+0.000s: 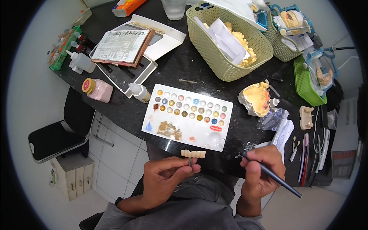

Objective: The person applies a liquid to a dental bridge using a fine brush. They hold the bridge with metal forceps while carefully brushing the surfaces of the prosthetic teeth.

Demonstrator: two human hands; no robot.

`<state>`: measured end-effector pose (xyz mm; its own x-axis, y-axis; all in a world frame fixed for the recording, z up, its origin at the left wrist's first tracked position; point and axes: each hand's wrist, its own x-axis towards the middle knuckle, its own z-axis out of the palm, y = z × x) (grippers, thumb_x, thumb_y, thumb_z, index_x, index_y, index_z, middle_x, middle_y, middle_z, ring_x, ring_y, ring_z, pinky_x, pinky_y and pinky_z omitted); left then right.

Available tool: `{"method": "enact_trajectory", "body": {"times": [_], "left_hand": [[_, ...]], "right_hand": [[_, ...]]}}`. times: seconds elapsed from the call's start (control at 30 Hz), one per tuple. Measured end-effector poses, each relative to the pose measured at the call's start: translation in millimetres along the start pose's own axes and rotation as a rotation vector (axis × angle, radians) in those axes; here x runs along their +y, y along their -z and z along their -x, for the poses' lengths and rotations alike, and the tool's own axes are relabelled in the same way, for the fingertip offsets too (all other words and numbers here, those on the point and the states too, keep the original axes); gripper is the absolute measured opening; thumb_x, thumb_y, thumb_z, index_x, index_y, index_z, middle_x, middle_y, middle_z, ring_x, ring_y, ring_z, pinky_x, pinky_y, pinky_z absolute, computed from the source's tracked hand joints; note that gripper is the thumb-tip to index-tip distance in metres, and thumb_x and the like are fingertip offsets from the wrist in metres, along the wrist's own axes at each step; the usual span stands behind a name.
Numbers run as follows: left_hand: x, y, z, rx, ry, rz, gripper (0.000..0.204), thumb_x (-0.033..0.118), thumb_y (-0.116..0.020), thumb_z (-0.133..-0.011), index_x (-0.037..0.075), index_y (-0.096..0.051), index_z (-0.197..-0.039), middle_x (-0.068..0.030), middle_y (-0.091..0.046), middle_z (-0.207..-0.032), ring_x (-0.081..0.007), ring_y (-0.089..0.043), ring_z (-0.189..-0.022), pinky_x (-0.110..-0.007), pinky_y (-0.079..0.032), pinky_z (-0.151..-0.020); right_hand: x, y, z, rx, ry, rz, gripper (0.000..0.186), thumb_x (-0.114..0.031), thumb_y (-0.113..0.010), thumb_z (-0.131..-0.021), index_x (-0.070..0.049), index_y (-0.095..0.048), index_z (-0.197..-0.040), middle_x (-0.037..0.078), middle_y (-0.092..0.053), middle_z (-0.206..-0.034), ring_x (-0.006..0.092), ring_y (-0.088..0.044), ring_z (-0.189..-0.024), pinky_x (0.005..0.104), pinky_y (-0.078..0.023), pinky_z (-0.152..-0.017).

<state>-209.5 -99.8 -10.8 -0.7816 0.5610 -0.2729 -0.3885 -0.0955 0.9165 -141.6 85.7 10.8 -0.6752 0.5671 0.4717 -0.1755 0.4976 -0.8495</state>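
Note:
My left hand [163, 180] pinches a short grey metal holder [190, 162] between thumb and fingers. On top of that holder sits a cream-coloured dental bridge [193, 154], a row of several joined tooth crowns. In my right hand [264, 170] is a slim brush with a dark handle [279, 179]. Its tip end points left, toward the bridge but well apart from it; dark bristle-like wisps show there. Just beyond both hands lies a white paint palette [201, 134] with rows of coloured wells and brown, blue and reddish smears.
Right of the palette stand a yellow plaster dental model [253, 100] and a small white bottle [273, 102]. A woven basket [214, 57] holds more models. To the left are a dropper bottle [140, 92], a pink jar [100, 91] and a framed tile [120, 48]. Plastic wrap [273, 119] lies nearby.

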Motion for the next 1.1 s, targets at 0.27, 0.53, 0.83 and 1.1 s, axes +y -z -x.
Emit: {"method": "enact_trajectory", "body": {"times": [0.27,0.53,0.83,1.1], "left_hand": [[20.4,11.0,-5.4,0.044,-0.33,-0.655,0.02,-0.006,-0.065,-0.08,-0.006,-0.066,-0.1,-0.0162,-0.07,-0.087,-0.0188,-0.07,-0.079,-0.024,-0.055,-0.067],[33.4,7.1,-10.3,0.09,-0.465,-0.886,0.024,-0.005,-0.069,-0.076,-0.001,-0.067,-0.099,-0.0126,-0.068,-0.079,-0.0196,-0.067,-0.063,-0.025,-0.05,-0.051],[42.3,10.0,-13.9,0.055,-0.374,-0.855,0.02,-0.006,-0.064,-0.078,-0.004,-0.067,-0.097,-0.014,-0.069,-0.078,-0.0209,-0.07,-0.07,-0.025,-0.052,-0.059],[39.8,9.6,-12.1,0.068,-0.37,-0.863,0.022,-0.006,-0.066,-0.076,-0.003,-0.067,-0.098,-0.0144,-0.069,-0.079,-0.0202,-0.069,-0.068,-0.025,-0.052,-0.057]], "right_hand": [[6.9,-3.0,-11.7,-0.172,0.11,0.132,0.013,0.0,-0.066,-0.065,0.001,-0.063,-0.078,0.012,-0.062,-0.065,0.0193,-0.059,-0.053,0.0259,-0.047,-0.049],[6.0,-7.1,-10.3,-0.161,0.077,0.176,0.01,-0.001,-0.066,-0.066,0.002,-0.063,-0.075,0.012,-0.062,-0.063,0.0196,-0.059,-0.053,0.0258,-0.047,-0.05],[5.7,-2.1,9.5,0.051,0.168,-0.105,0.014,-0.007,-0.067,-0.073,0.002,-0.06,-0.08,0.011,-0.058,-0.064,0.0194,-0.058,-0.051,0.0244,-0.046,-0.048],[2.7,-6.8,11.9,-0.161,0.298,0.012,0.023,-0.02,-0.064,-0.081,0.0,-0.053,-0.086,0.01,-0.053,-0.067,0.0149,-0.052,-0.05,0.0221,-0.041,-0.047]]}}
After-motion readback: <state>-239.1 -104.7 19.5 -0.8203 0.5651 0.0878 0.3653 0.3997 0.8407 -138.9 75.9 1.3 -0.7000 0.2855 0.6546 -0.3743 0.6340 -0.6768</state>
